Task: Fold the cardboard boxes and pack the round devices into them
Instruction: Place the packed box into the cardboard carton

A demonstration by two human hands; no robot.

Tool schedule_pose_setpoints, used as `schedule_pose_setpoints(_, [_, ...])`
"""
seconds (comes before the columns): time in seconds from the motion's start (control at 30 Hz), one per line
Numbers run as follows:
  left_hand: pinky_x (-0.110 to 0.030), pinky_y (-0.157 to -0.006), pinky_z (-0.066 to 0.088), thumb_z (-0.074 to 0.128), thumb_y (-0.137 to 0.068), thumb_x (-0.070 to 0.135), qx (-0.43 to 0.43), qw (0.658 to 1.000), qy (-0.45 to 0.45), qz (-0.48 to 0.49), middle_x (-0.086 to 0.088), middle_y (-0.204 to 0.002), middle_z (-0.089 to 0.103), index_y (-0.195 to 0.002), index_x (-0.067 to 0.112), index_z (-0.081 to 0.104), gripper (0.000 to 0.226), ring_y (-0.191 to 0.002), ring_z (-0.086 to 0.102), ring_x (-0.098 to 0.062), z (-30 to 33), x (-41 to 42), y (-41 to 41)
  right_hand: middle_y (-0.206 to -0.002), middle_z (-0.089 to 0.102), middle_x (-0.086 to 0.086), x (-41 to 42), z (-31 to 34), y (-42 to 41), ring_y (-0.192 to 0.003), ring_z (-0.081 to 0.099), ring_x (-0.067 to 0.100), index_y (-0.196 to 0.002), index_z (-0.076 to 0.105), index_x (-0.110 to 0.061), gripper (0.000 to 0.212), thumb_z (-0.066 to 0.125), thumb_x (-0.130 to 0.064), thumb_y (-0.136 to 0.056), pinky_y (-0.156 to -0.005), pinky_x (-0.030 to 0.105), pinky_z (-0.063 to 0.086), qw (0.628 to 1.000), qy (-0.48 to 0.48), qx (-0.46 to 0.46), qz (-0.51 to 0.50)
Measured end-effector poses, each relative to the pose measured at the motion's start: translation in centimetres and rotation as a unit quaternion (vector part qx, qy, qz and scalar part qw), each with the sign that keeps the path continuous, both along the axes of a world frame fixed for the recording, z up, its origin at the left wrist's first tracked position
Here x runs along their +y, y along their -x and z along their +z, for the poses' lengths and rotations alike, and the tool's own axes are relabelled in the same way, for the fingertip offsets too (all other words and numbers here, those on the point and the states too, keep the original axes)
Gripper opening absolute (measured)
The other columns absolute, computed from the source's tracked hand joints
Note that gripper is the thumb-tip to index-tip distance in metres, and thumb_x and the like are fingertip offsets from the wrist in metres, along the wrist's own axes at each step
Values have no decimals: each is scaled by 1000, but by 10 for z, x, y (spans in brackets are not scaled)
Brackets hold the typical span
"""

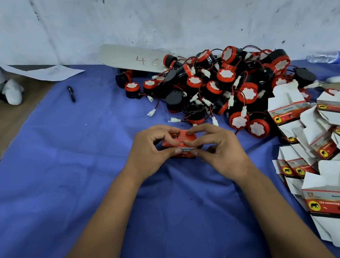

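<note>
A blue cloth (54, 168) covered the work surface. A heap of round devices (218, 85) lay at the far side, flat unfolded cartons (321, 150) stacked to the right. Left hand (152, 148) and right hand (219, 151) both pinched one red folded box (181, 143) at centre, near the heap.

Your fingers (185, 149) cover most of the red box (181, 140), so you cannot tell what lies inside it or read its blurred print. Right of your fingers, the flat boxes (329, 151) run off the frame's edge.
</note>
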State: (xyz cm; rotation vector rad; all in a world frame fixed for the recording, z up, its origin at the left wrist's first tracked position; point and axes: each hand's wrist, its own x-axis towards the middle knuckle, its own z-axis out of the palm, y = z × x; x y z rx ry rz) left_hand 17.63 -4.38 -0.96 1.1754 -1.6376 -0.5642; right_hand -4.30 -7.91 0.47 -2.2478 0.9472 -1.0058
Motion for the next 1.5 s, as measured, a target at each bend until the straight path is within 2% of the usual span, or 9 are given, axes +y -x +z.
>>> schedule_pose_setpoints(0.07, [-35, -97, 57, 87, -75, -1, 15, 1000, -7, 5, 7, -114, 75, -80, 8, 78, 14, -112, 69, -11, -2, 1, 0, -122, 68, -3, 1, -1, -2, -105, 64, 7, -96, 83, -13, 17, 81, 0, -84, -75, 14, 50, 999, 29, 13, -8])
schedule_pose_setpoints(0.2, [-38, -98, 57, 86, -74, -6, 40, 999, -20, 8, 9, -112, 77, -80, 10, 80, 17, -111, 71, -11, -3, 0, 1, -118, 70, -2, 1, -1, -9, -108, 54, 18, -89, 81, -16, 12, 88, -21, -80, -94, 30, 47, 994, 94, 42, -47])
schedule_pose_setpoints(0.33, [-39, -103, 55, 86, -75, -4, 47, 998, -31, 3, 5, -117, 76, -81, 11, 81, 17, -116, 69, -11, -3, 0, 2, -141, 60, 8, 6, -8, -15, -137, 50, 24, -115, 74, -12, 33, 84, -18, -85, -112, 37, 43, 997, 55, 45, -22])
schedule_pose_setpoints(0.7, [-36, -94, 57, 87, -78, 7, 27, 987, 130, -88, 8, -119, 72, -82, 30, 71, 28, -111, 69, -11, 71, 25, 115, -104, 67, 1, 83, 91, 91, -95, 64, 18, -104, 72, -6, 26, 80, -1, -80, -83, 34, 51, 980, 132, 67, -132])
schedule_pose_setpoints(1.0, [-36, -93, 53, 84, -79, 10, 108, 906, 168, -373, 1, -108, 75, -92, 11, 77, 15, -104, 67, -9, 147, 120, 401, -108, 72, -14, 289, 180, 308, -105, 69, 8, -113, 66, -32, 36, 81, -28, -81, -87, 46, 58, 834, 94, 169, -517])
schedule_pose_setpoints(1.17, [-20, -93, 48, 71, -95, 16, -42, 861, 165, -479, 0, -130, 67, -121, 16, 73, 26, -120, 61, -16, 148, 178, 475, -104, 71, -11, 356, 175, 352, -102, 68, 12, -113, 64, -32, 40, 76, -41, -77, -89, 49, 56, 726, 36, 220, -651])
schedule_pose_setpoints(1.3, [-48, -121, 35, 59, -96, 1, -138, 816, 153, -540, 2, -166, 34, -152, 20, 50, 60, -151, 35, -24, 138, 201, 498, -99, 67, 0, 366, 164, 370, -91, 64, 25, -105, 56, -33, 37, 78, -37, -75, -75, 40, 54, 631, -27, 210, -746])
schedule_pose_setpoints(1.4, [-48, -122, 33, 60, -92, -3, -194, 799, 168, -544, -5, -169, 25, -159, 16, 35, 74, -152, 29, -32, 145, 207, 508, -96, 64, 10, 355, 161, 381, -84, 58, 28, -109, 50, -26, 29, 66, -20, -86, -63, 36, 43, 602, -55, 198, -772])
schedule_pose_setpoints(1.5, [-48, -124, 30, 62, -93, 0, -241, 794, 179, -529, -2, -173, 9, -165, 17, 20, 85, -157, 16, -33, 150, 210, 517, -114, 59, 21, 345, 159, 388, -103, 55, 39, -125, 47, -16, 31, 57, -14, -96, -78, 37, 38, 591, -107, 214, -770])
